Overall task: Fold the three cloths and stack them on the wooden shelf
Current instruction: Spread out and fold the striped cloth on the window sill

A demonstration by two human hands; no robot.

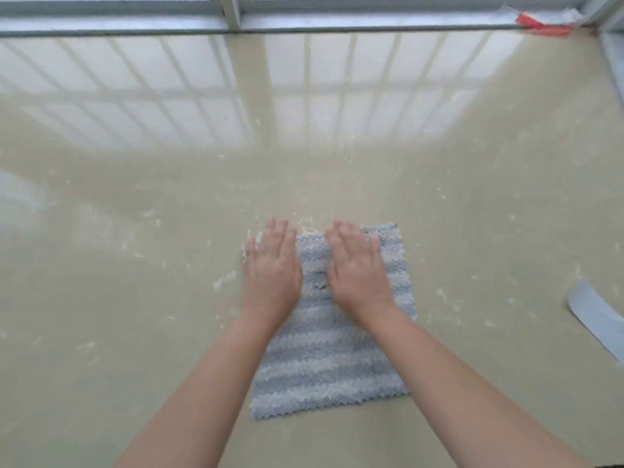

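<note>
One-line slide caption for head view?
Open left hand and right hand press a blue striped cloth flat on a glossy beige surface.

Glossy beige surface [135, 315], littered with pale fibres, reflecting barred window light. Metal window frame [236, 15] along top; red scrap [540, 25] in far-right corner.

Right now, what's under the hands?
A blue striped cloth, spread flat on the beige surface. The left hand and right hand lie flat on its far half. The cloth's far left corner is covered; anything beneath the cloth cannot be seen.
</note>
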